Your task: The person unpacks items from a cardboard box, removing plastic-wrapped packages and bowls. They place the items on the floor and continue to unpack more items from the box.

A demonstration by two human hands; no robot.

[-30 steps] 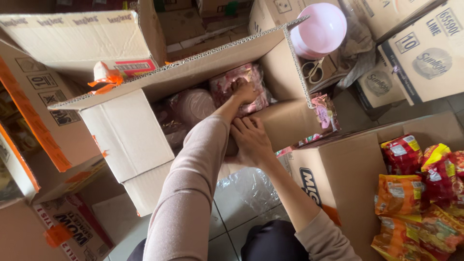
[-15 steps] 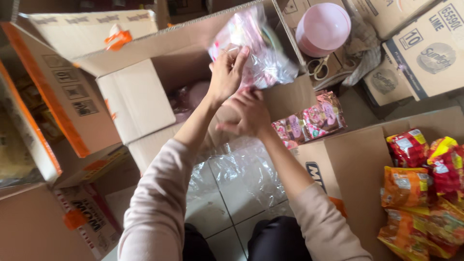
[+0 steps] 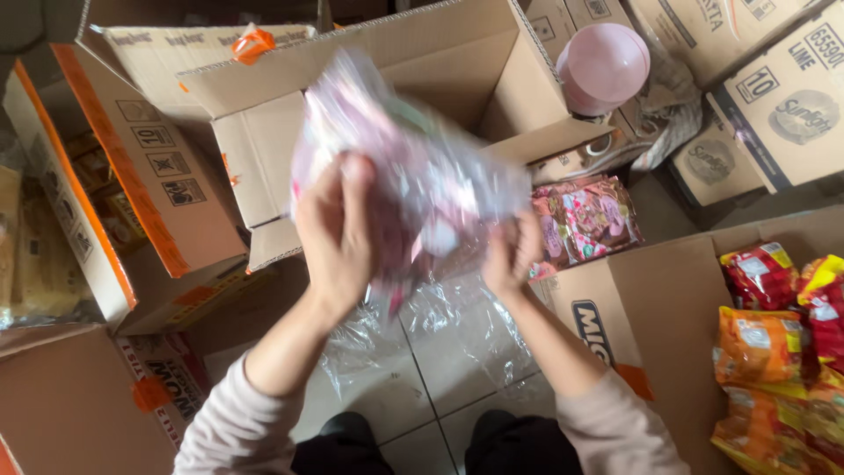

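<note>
Tiled floor [image 3: 457, 352] underfoot, crowded with cardboard boxes all round. At centre, a clear plastic bag of pink packets [image 3: 404, 176], blurred, lifted above the floor and in front of a large open carton [image 3: 457, 79] at 12 o'clock. Left hand [image 3: 338, 233] at the bag's 8 o'clock edge, fingers spread and curled against the plastic, gripping it. Right hand [image 3: 510, 255] at the bag's 4 o'clock corner, fingers curled closed on the film; exact pinch hard to tell through the blur. Loose clear wrap [image 3: 440, 325] crumpled on the tiles just below both hands. Pink bowl [image 3: 602, 66] upside down at 1 o'clock, resting on boxes. Small pink and red packets [image 3: 585, 215] at 3 o'clock, just beside the right hand. Orange-striped box [image 3: 105, 202] at 9 o'clock. Red and orange snack bags [image 3: 778, 343] in an open box at 4 o'clock, well apart from the hands.
</note>
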